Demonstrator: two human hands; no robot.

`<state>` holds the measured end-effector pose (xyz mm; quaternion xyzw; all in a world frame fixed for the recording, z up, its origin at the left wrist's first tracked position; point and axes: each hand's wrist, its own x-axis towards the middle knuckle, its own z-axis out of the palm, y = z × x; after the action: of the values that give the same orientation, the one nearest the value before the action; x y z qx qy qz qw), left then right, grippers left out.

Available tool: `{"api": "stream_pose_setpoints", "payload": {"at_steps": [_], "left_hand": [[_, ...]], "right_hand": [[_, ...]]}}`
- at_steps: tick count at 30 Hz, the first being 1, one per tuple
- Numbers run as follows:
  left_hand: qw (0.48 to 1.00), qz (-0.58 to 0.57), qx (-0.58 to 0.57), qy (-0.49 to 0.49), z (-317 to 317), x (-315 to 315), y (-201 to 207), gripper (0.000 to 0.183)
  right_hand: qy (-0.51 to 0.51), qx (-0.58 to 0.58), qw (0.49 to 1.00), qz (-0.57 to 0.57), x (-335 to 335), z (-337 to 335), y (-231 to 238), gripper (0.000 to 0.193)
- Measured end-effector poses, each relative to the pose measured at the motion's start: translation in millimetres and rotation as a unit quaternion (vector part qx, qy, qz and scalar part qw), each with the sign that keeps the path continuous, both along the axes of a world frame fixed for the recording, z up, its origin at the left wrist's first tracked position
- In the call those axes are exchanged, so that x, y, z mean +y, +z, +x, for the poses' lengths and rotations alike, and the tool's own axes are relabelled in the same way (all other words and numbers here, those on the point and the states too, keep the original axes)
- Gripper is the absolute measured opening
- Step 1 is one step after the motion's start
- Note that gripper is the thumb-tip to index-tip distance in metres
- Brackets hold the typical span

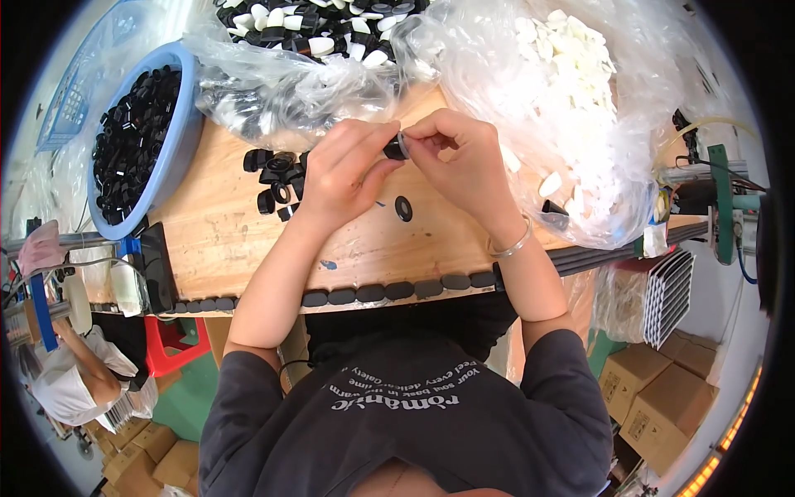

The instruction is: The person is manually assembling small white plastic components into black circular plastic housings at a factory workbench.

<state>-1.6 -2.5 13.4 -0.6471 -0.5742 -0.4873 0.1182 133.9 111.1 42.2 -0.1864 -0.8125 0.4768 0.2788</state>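
Above the middle of the wooden table (240, 240), my two hands meet at a small black cap-like part (392, 149). My left hand (341, 170) pinches it from the left, fingers closed. A thin greyish rim (403, 146) shows at the part's right end, where the thumb and fingertips of my right hand (464, 161) are pressed together on it. Just below my hands a loose black ring (403, 209) lies on the wood. Several black ring-shaped caps (277, 176) are grouped beside my left hand, partly hidden behind it.
A blue basin (192, 124) full of black caps stands at the left. Clear plastic bags at the back hold black and white pieces (323, 45) and, to the right, white pieces (571, 66). Dark pads (373, 292) line the table's front edge. Another person (79, 373) is at lower left.
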Motion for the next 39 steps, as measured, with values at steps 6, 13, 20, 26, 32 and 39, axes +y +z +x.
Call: {"api": "stream_pose_setpoints", "payload": {"at_steps": [6,13,20,26,32,39], "left_hand": [[0.997,-0.021,-0.07,-0.007,1.5,-1.2,4.5,0.046],[0.991,-0.064,-0.095,-0.066,3.9,-5.0,5.6,0.045],[0.997,-0.041,-0.037,-0.062,5.9,-2.5,0.4,0.049],[0.994,-0.084,-0.07,-0.03,-2.4,-0.5,4.0,0.047],[0.931,-0.13,-0.342,0.006,1.8,-0.3,0.9,0.038],[0.855,-0.175,-0.486,-0.046,-8.3,-5.2,-4.1,0.01]], "right_hand": [[0.108,-0.009,0.95,-0.293,14.8,0.8,-3.4,0.023],[0.205,-0.057,0.869,-0.446,23.1,3.8,-17.5,0.031],[0.223,-0.056,0.85,-0.473,29.1,2.4,-25.1,0.036],[0.164,-0.056,0.897,-0.407,21.7,1.4,-10.6,0.041],[0.093,0.0,0.954,-0.284,15.2,-3.8,-20.9,0.031],[0.089,0.051,0.934,-0.342,15.2,-3.0,-27.6,0.018]]}}
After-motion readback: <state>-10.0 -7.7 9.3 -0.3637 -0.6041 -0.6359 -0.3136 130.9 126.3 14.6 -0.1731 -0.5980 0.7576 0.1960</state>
